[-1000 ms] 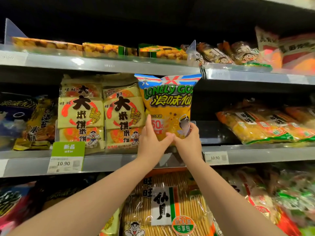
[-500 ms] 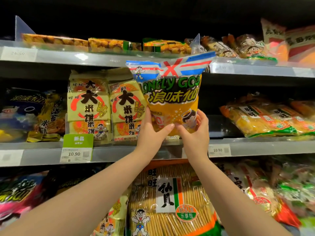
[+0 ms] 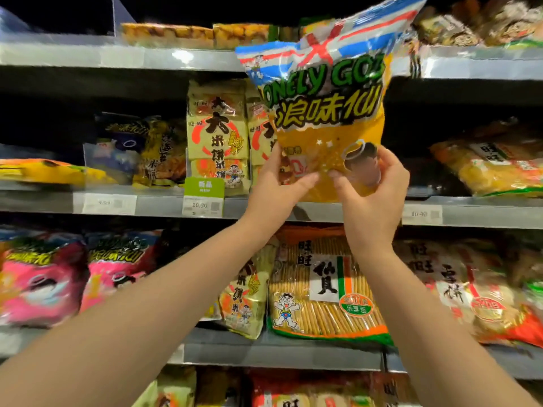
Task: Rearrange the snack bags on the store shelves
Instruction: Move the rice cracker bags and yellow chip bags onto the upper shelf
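Grey metal shelves (image 3: 147, 204) ran across the whole view in tiers, each loaded with packaged snacks. The yellow snack bag (image 3: 329, 118) was held upright and slightly tilted in front of the middle tier. Its sealed top overlapped the upper shelf edge (image 3: 117, 58), and its base hung just above the middle lip. It partly covered the rice cracker packs (image 3: 216, 133) standing at its left.

Step in hand, by judgement: transfer of one bag between shelf positions, with the bag carried and not yet set down. The destination could not be told. The next move would call for a free slot, base-first insertion, and release only once the bag was supported.

The left hand (image 3: 279, 186) gripped the bag's lower left corner, thumb laid across the front. The right hand (image 3: 374, 198) gripped the lower right corner, fingers curled round the edge and thumb pressed on the front. Both grips sat low, so most of the bag stood above the hands
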Demonstrator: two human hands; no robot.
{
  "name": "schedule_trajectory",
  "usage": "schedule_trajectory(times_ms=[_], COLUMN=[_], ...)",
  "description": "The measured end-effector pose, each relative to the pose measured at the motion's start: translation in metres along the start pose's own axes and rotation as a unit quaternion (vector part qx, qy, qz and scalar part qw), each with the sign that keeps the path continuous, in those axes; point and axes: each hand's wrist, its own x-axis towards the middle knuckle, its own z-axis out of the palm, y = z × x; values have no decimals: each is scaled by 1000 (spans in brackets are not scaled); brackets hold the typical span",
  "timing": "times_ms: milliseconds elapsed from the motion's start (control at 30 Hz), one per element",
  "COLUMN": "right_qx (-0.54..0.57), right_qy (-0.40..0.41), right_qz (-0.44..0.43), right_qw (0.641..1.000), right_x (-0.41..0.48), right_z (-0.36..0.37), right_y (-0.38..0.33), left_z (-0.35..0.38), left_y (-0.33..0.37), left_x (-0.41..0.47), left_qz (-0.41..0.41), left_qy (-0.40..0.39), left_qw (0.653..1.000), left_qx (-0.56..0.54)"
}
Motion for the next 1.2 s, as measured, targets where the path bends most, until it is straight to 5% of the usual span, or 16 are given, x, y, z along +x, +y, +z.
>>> schedule_trajectory(times_ms=[600, 1200], right_qx=[71, -22], right_qy=[-171, -466], right_qz=[118, 262], right_qw=[976, 845], right_x=[-170, -393], right_z=[79, 118], right_y=[-52, -22], left_z=[-148, -252], left_y=[-53, -200], left_x=[-128, -286], left_qz=[-134, -423], left_qy=[109, 106], left_qw=[970, 895], left_qx=[170, 95])
